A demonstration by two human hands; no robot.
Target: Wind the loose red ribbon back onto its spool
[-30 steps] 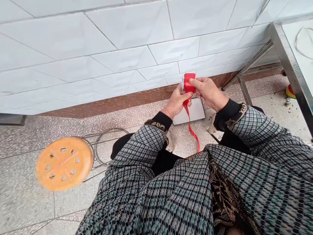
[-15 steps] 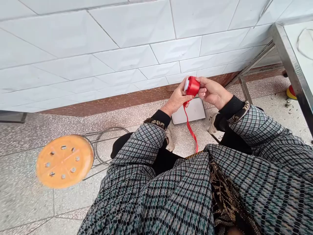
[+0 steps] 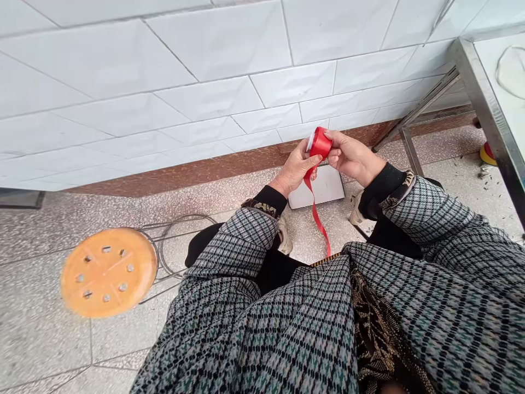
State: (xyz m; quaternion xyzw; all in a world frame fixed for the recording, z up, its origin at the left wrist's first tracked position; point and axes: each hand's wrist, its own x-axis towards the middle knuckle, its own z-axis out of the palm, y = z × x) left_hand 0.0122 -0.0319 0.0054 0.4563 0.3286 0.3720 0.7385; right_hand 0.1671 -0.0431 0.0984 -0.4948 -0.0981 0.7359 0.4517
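The left hand (image 3: 293,169) and right hand (image 3: 356,157) are holding a spool (image 3: 310,143) of glossy red ribbon (image 3: 321,144), its tail twisting past a flat box (image 3: 330,185) over speckled floor (image 3: 123,213).

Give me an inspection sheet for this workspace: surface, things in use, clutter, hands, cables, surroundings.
Surface: speckled floor, jointed slabs.
Things in use: red ribbon roll on a white spool; ribbon tail hanging loose.
Clutter: dark debris on the floor at right; flat pale box below the hands.
Grip: left hand holds the roll; right hand has thumb and fingers on its right side.
Cables: pale loop on the tabletop, possibly cord.
Surroundings: white tiled wall, orange stool, metal-framed table.
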